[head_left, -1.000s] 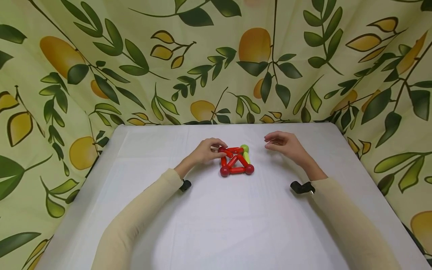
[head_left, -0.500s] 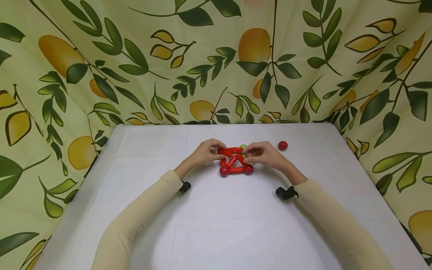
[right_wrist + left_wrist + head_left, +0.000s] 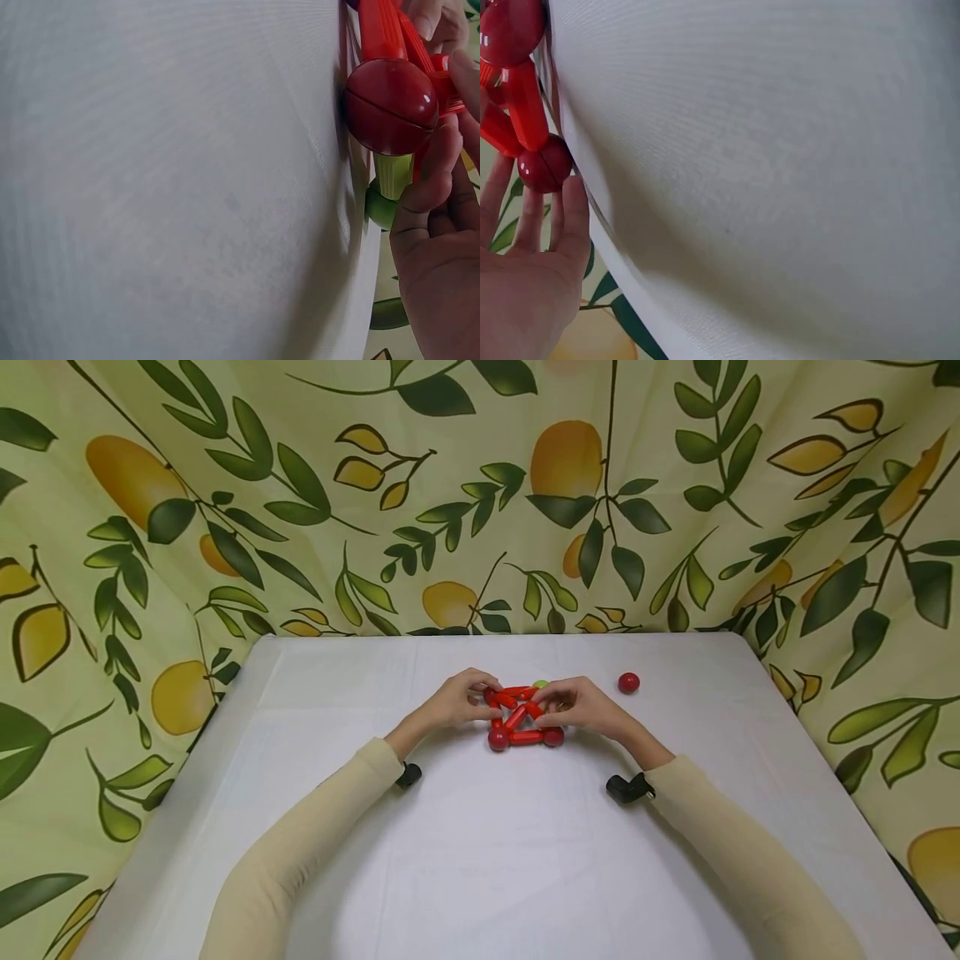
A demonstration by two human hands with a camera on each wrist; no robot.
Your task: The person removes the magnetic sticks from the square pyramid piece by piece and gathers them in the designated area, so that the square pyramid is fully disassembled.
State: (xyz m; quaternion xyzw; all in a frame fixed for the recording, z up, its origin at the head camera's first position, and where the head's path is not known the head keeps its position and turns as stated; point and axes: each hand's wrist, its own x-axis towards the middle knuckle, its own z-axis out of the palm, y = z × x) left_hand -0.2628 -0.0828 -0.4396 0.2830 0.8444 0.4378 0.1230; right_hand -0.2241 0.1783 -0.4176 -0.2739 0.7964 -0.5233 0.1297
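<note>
A frame of magnetic building rods and balls (image 3: 527,737) lies on the white table. Most of its rods are red, with red balls at the corners. In the right wrist view a lime-green rod (image 3: 394,174) runs to a green ball (image 3: 381,206), largely behind my right hand in the head view. My left hand (image 3: 456,699) holds the frame's far left red ball (image 3: 546,163) between thumb and fingers. With thumb and fingertips, my right hand (image 3: 583,703) pinches a slanting red rod (image 3: 534,710) at the frame's right side.
A loose red ball (image 3: 628,682) lies on the table (image 3: 480,852), right of the right hand. Behind the table's far edge hangs a leaf-and-fruit patterned cloth (image 3: 480,527). Each wrist carries a small black camera (image 3: 628,788).
My right hand has moved left onto the frame and now pinches a rod. The loose red ball shows where that hand was. The left hand stays at its ball.
</note>
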